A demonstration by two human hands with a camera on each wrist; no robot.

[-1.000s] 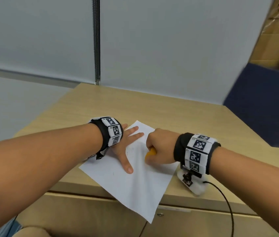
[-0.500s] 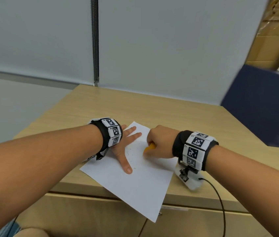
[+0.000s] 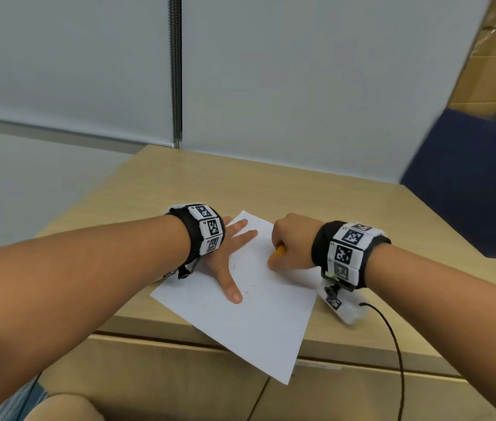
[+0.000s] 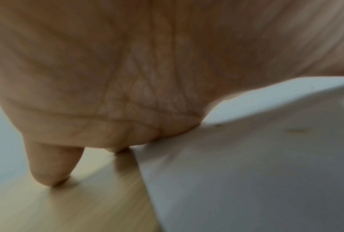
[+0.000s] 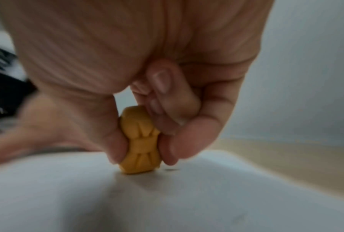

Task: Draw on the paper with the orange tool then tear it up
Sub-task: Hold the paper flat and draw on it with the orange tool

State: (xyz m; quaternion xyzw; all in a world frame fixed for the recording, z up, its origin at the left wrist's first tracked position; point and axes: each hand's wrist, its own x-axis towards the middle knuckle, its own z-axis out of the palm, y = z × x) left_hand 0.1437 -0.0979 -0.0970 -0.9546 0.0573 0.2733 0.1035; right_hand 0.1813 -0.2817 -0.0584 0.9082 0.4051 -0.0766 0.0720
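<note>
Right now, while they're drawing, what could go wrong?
The paper overhangs the table edge; only the flat left hand pins it, so it might slide. The right hand pinches the stubby orange tool low down, so it might slip.

even soft light; head view sharp, edges warped; both wrist views blurred

Office-like room: pale wooden desk [image 3: 271, 183], grey partition panels [image 3: 301, 71], cardboard boxes [image 3: 495, 62].
</note>
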